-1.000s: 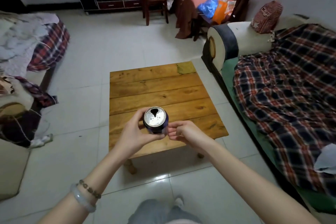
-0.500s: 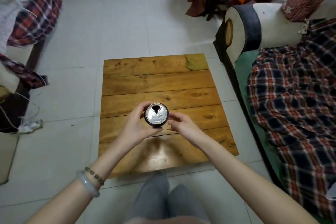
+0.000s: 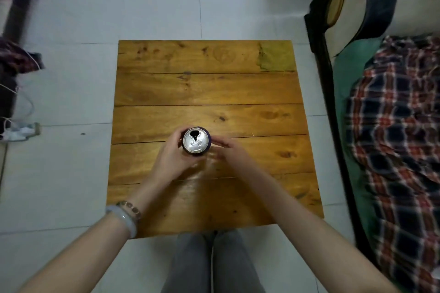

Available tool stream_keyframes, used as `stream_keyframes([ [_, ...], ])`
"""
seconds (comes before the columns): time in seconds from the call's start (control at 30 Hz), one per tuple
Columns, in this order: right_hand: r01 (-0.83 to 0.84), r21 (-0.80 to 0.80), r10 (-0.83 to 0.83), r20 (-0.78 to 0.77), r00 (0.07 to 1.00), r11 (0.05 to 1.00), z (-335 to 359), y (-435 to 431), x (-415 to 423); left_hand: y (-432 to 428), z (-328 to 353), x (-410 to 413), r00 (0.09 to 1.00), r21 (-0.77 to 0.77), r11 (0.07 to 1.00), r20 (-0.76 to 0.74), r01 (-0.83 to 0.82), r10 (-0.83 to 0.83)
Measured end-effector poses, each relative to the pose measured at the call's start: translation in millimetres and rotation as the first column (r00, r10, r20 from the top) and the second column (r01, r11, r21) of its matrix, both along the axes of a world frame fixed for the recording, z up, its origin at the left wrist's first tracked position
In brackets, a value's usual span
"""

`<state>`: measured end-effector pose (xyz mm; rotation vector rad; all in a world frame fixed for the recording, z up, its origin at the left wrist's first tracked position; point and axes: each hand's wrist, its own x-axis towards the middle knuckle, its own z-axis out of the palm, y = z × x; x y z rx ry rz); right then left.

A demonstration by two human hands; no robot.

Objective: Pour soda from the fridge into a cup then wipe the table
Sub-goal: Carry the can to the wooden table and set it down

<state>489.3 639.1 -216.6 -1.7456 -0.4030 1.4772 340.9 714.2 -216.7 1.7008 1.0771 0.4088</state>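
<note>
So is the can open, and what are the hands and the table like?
Soda can: upright, top already open; set down or lifted, cannot tell.
Left hand: fingers curled round the can.
Right hand: blurred, fingers fairly straight beside the can.
Table: greenish patch at its far right corner.

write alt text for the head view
Seen from above, a left hand grips an opened dark can with a silver top, upright over a square wooden plank table; the blurred right hand sits beside it. A plaid-covered sofa flanks the table's right side.
</note>
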Motion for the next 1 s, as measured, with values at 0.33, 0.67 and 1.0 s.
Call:
stream_keyframes([
  [0.33,0.007,-0.056,-0.012,-0.084,0.996,0.998,-100.2,31.5,10.2,30.7,-91.2,14.7,0.992,-0.015,0.999,-0.122,-0.029,0.027],
  [0.67,-0.043,-0.054,0.040,-0.049,0.998,0.998,-119.8,41.1,11.1,41.9,-119.6,12.3,0.989,0.009,1.000,-0.149,-0.009,0.010],
  [1.0,-0.374,-0.108,0.389,0.222,0.894,0.921,-92.9,48.0,17.7,43.6,-100.2,13.8,0.968,-0.019,0.999,-0.246,0.041,-0.044],
])
